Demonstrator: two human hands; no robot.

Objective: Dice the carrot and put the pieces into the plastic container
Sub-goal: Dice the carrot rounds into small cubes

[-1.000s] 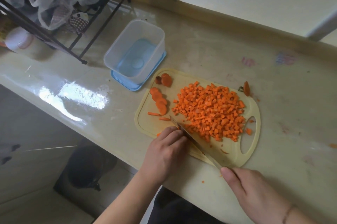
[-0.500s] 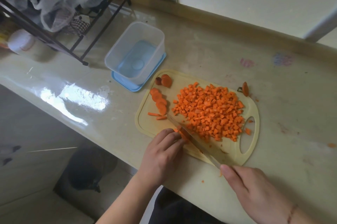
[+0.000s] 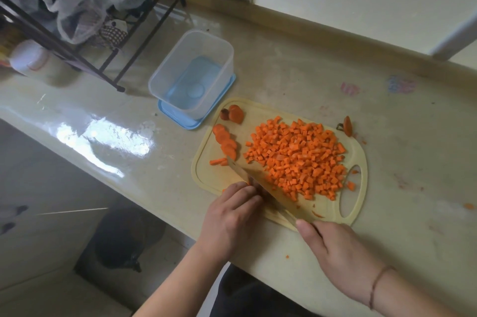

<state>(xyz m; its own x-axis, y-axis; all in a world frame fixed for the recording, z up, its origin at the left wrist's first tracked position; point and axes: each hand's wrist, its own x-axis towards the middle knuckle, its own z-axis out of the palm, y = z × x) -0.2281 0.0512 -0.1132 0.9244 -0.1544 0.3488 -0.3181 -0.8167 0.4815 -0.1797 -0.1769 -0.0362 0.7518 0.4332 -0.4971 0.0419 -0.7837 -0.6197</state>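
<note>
A heap of diced carrot covers the middle of the pale yellow cutting board. Round carrot slices and a thin strip lie on the board's left side. My left hand has its fingers curled down at the board's near left edge, holding a carrot piece that is almost hidden under the fingertips. My right hand grips the knife, whose blade lies right against my left fingertips. The empty clear plastic container stands on its blue lid, just beyond the board's far left corner.
Two carrot ends sit at the board's far left corner, and another lies by its far right edge. A black wire rack with bags stands at the back left, a white jar beside it. The counter edge runs near my body.
The knife blade has edged left along the board toward my left fingertips. The orange pieces seen at those fingertips half a second ago are now covered.
</note>
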